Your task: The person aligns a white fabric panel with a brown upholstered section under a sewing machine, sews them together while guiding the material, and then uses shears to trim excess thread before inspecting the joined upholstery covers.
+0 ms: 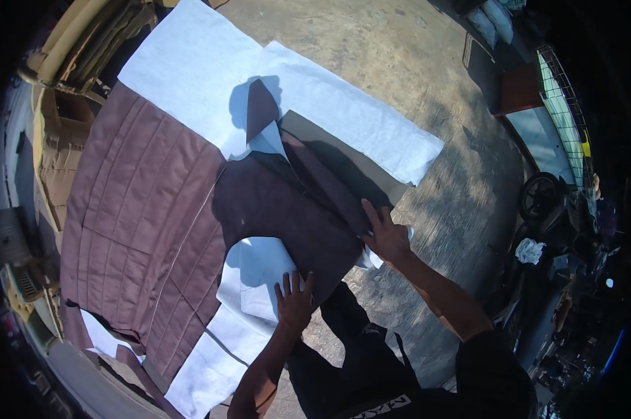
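A large maroon-brown quilted cover (144, 209) with stitched panels lies spread over white sheeting (197, 63) on a concrete floor. My left hand (294, 300) presses flat, fingers spread, on the near edge of the cover where it meets a white piece (256, 269). My right hand (385, 234) rests on a folded flap of the cover (322, 181) at its right edge, fingers extended along the fold. Neither hand grips anything that I can see. My shadow falls across the cover's middle.
Bare concrete floor (399, 77) stretches behind and to the right. Tan seat cushions (85, 42) are at the upper left. A wheel (539, 195), a white rag (530, 250) and cluttered gear stand at the right. My dark trousers (357, 349) are below.
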`<state>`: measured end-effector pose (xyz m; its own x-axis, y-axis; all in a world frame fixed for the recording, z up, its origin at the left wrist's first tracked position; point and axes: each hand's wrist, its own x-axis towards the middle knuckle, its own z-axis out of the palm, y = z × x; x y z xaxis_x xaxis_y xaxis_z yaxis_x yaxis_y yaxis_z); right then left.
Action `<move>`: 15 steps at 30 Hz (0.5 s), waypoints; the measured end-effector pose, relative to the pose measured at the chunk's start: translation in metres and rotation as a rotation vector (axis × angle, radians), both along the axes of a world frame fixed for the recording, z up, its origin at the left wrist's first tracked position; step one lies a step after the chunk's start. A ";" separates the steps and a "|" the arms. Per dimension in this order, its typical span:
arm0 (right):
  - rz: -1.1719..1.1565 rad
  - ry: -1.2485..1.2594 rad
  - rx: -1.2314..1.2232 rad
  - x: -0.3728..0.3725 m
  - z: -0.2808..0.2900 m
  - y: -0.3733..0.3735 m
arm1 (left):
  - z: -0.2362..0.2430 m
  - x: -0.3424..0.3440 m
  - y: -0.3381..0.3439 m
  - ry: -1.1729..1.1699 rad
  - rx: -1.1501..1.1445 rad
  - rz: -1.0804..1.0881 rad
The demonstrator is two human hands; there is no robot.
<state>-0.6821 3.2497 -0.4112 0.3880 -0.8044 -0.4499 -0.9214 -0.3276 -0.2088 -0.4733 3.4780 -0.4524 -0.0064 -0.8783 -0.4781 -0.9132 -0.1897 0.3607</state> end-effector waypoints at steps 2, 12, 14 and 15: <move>0.087 -0.088 -0.161 0.006 -0.023 -0.036 | 0.012 0.010 0.009 -0.096 -0.010 -0.081; -0.553 -0.506 0.320 -0.026 -0.013 -0.062 | -0.078 0.062 0.078 0.057 -0.015 1.342; -0.638 -0.733 0.529 0.000 0.012 -0.073 | -0.097 0.071 0.093 0.090 -0.035 1.401; -0.571 -0.725 0.459 0.004 0.010 -0.077 | -0.092 0.063 0.077 0.068 -0.018 1.422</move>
<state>-0.6781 3.1724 -0.4010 0.3024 -0.7638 -0.5702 -0.5176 0.3707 -0.7711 -0.4099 3.5553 -0.5444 0.8501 -0.1619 -0.5012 0.0669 -0.9107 0.4076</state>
